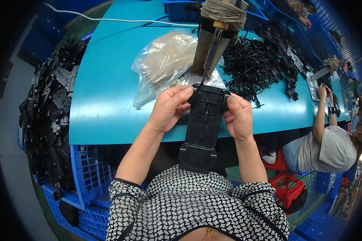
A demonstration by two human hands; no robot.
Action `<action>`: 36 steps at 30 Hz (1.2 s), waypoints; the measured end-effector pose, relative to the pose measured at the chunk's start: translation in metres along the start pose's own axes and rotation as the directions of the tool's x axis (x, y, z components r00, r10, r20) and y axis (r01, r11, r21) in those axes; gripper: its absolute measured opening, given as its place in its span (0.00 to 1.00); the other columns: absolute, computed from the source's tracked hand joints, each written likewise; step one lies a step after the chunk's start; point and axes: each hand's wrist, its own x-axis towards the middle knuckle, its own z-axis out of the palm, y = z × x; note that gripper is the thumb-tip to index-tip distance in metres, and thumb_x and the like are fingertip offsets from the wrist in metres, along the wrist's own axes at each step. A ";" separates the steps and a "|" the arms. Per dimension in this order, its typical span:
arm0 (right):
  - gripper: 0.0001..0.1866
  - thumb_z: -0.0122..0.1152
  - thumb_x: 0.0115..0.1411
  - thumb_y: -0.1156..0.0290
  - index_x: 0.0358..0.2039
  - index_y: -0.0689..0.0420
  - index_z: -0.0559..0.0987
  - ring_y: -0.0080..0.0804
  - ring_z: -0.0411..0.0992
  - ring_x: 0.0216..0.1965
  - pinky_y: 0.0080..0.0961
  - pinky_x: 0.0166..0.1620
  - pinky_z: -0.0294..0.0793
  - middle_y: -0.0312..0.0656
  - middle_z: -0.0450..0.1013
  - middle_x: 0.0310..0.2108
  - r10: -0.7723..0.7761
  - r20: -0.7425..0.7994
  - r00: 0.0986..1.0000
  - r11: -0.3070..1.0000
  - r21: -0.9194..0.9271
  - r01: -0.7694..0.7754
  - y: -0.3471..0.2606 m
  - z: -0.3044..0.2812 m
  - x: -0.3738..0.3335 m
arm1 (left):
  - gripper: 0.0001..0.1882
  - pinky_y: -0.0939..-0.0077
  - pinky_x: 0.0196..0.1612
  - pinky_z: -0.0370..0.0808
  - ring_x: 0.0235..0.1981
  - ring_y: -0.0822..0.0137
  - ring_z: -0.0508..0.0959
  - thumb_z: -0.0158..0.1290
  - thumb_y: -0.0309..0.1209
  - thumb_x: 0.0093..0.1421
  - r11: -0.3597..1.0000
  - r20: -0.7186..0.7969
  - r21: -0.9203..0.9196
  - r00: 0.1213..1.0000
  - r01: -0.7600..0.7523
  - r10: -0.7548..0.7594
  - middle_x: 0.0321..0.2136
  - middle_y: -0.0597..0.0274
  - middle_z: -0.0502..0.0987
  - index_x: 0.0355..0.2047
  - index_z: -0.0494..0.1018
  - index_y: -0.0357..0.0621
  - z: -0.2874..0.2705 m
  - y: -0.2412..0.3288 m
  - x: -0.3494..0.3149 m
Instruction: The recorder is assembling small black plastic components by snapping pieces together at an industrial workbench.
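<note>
Holding a long black plastic chassis part (203, 124) between both hands, I see it run lengthwise from the edge of the teal worktop (104, 92) back toward my patterned blouse, its near end hanging over the gap in front of my body. My left hand (169, 108) has its grip clenched on the part's far left corner, thumb laid over the top edge and fingers curled beneath. My right hand (239, 118) grasps the far right side the same way, thumb on the upper corner. Both hands touch the part; neither rests on the worktop.

Just beyond the part's far end stands a fixed tool (211, 48) with a thin metal tip pointing down, its tip meeting or almost meeting the part's top edge; I cannot tell which. A cloth-wrapped top caps that tool. Beside it, to the left, lies a clear plastic bag (165, 64) with pale tan contents. To the right of the tool a heap of thin black plastic sprues (249, 64) spreads over the worktop.

On my far left, a large pile of black chassis parts (52, 112) fills a blue crate (84, 176) and rises above its rim. A white cable (108, 19) crosses the far side of the worktop. At the right, another person (330, 144) in a light top works at the same worktop.
</note>
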 end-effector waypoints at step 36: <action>0.14 0.55 0.59 0.62 0.32 0.63 0.76 0.16 0.65 0.25 0.13 0.29 0.64 0.33 0.72 0.25 0.023 0.043 0.999 0.988 0.149 -0.029 -0.005 0.001 -0.003 | 0.16 0.87 0.35 0.71 0.31 0.80 0.74 0.54 0.38 0.57 0.999 0.018 0.038 1.000 0.018 -0.018 0.32 0.66 0.77 0.39 0.73 0.38 0.007 0.006 -0.001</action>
